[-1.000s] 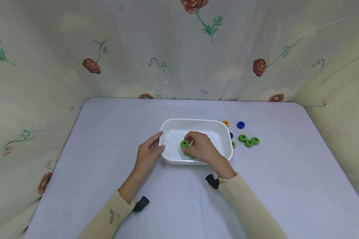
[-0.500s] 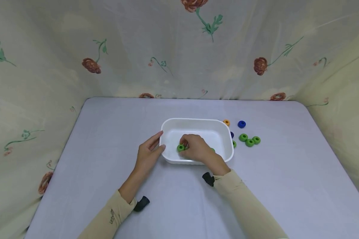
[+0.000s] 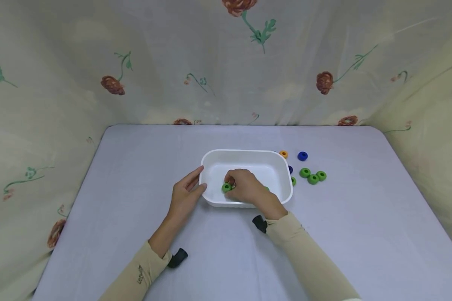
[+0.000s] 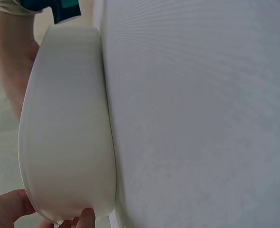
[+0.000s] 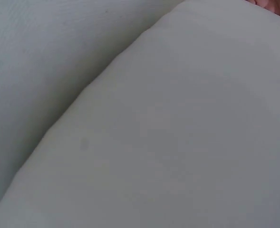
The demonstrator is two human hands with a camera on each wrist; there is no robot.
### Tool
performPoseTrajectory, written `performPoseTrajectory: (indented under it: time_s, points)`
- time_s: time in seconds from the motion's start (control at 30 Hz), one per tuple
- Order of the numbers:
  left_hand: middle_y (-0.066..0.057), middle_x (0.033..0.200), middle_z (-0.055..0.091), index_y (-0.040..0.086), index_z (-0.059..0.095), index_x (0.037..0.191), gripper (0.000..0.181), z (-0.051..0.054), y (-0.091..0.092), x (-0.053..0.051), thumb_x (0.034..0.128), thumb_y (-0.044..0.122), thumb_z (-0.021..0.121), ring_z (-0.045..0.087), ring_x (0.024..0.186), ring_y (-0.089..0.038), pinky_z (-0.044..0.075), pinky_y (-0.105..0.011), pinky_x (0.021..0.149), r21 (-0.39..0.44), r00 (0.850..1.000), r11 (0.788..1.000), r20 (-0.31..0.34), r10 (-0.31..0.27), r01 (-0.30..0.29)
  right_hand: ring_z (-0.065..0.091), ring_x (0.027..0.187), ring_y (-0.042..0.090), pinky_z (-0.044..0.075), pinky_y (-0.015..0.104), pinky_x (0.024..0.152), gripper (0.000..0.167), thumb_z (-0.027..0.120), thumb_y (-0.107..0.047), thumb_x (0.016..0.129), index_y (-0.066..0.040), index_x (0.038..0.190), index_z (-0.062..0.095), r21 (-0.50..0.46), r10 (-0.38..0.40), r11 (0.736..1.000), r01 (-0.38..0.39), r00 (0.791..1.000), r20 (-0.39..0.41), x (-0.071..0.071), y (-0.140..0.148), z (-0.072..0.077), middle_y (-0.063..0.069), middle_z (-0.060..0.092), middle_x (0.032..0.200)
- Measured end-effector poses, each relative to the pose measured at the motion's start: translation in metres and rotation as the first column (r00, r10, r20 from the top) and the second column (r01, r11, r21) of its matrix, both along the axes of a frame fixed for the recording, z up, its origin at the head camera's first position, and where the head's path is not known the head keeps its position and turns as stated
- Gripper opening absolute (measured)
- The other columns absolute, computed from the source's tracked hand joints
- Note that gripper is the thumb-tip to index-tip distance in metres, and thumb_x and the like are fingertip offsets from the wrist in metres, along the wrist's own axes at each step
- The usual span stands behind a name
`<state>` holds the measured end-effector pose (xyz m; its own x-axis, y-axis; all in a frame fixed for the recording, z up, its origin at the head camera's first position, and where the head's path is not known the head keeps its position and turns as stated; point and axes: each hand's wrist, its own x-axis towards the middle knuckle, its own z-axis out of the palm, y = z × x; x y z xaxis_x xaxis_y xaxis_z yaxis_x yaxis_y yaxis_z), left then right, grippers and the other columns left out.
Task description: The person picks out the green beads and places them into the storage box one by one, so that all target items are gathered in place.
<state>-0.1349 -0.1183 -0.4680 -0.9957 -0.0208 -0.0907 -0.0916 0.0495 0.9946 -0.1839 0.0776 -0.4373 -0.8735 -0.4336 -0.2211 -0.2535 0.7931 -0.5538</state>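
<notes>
In the head view, a white tray with raised walls stands mid-table. My right hand reaches into it and pinches a green bead, round with a dark hole, between thumb and fingers. Another green bead shows partly behind the right wrist; what lies under the palm is hidden. My left hand rests its extended fingertips and thumb against the tray's left end. The left wrist view shows those fingertips on the tray's outer wall. A pale surface fills most of the right wrist view.
Right of the tray, several green beads lie close together with a blue bead behind them. An orange bead and a dark blue bead sit beside the tray's right wall. Floral cloth hangs behind the table.
My right hand has moved left and slightly nearer inside the tray with the green bead, uncovering another green bead behind the wrist. The left hand stays at the tray's left end.
</notes>
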Motion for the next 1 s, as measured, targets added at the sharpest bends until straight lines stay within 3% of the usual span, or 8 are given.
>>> performPoseTrajectory:
  time_s: [0.17,0.3,0.4,0.5,0.67,0.8,1.0]
  points:
    - [-0.005,0.155,0.047,0.015,0.054,0.145,0.053,0.001,0.0,0.001,0.0944,0.004,0.063,0.046,0.145,-0.02,0.046,-0.025,0.112,-0.004,1.0,1.0,0.007,0.007,-0.007,0.061,0.103,0.025,0.054,0.039,0.093,0.034,0.075,-0.027,0.09,-0.008,0.117,0.067,-0.051,-0.058,0.997,0.056,0.998,-0.034,0.0,0.013,0.005,0.01,0.067,0.116]
    - [-0.005,0.156,0.048,0.015,0.054,0.145,0.052,0.002,0.001,0.0,0.0942,0.004,0.063,0.046,0.145,-0.02,0.045,-0.024,0.113,-0.003,1.0,1.0,0.001,0.01,-0.01,0.063,0.103,0.026,0.056,0.039,0.087,0.034,0.071,-0.03,0.094,-0.006,0.119,0.068,-0.165,-0.178,0.974,0.157,0.977,-0.12,-0.001,0.037,0.019,0.011,0.068,0.118]
    - [-0.005,0.155,0.048,0.015,0.055,0.144,0.052,0.002,0.001,-0.001,0.0939,0.004,0.063,0.047,0.145,-0.02,0.045,-0.024,0.113,-0.006,1.0,1.0,-0.002,0.014,-0.014,0.066,0.102,0.026,0.057,0.039,0.085,0.03,0.069,-0.028,0.095,-0.006,0.117,0.069,-0.261,-0.286,0.936,0.237,0.944,-0.167,-0.002,0.059,0.027,0.011,0.07,0.116]
    - [-0.006,0.155,0.049,0.014,0.055,0.144,0.052,0.002,0.0,-0.001,0.0936,0.004,0.064,0.047,0.145,-0.021,0.045,-0.025,0.113,-0.013,1.0,1.0,-0.004,0.017,-0.017,0.066,0.102,0.027,0.056,0.038,0.087,0.029,0.068,-0.027,0.097,-0.006,0.115,0.07,-0.349,-0.398,0.88,0.322,0.901,-0.172,-0.001,0.081,0.03,0.013,0.071,0.115]
    - [-0.006,0.155,0.049,0.014,0.054,0.144,0.052,0.001,-0.001,-0.002,0.094,0.004,0.063,0.046,0.145,-0.021,0.045,-0.027,0.113,-0.01,1.0,1.0,-0.009,0.015,-0.015,0.063,0.105,0.027,0.053,0.029,0.089,0.032,0.067,-0.027,0.097,-0.004,0.119,0.069,-0.394,-0.555,0.789,0.471,0.821,-0.131,0.002,0.112,0.023,0.016,0.071,0.118]
    - [-0.006,0.155,0.048,0.013,0.054,0.145,0.052,0.001,-0.001,-0.001,0.0943,0.003,0.063,0.046,0.145,-0.022,0.045,-0.028,0.115,-0.004,1.0,1.0,-0.008,0.013,-0.013,0.062,0.104,0.024,0.05,0.019,0.082,0.034,0.071,-0.027,0.094,-0.005,0.12,0.068,-0.354,-0.621,0.747,0.563,0.781,-0.067,0.006,0.129,0.011,0.014,0.07,0.118]
    - [-0.006,0.155,0.049,0.013,0.054,0.145,0.053,0.001,0.0,0.0,0.094,0.003,0.063,0.046,0.145,-0.022,0.044,-0.031,0.116,-0.007,1.0,1.0,0.01,0.016,-0.015,0.06,0.098,0.015,0.048,0.016,0.078,0.044,0.067,-0.043,0.094,-0.009,0.123,0.067,-0.326,-0.67,0.705,0.63,0.742,-0.014,0.012,0.148,-0.008,0.012,0.069,0.115]
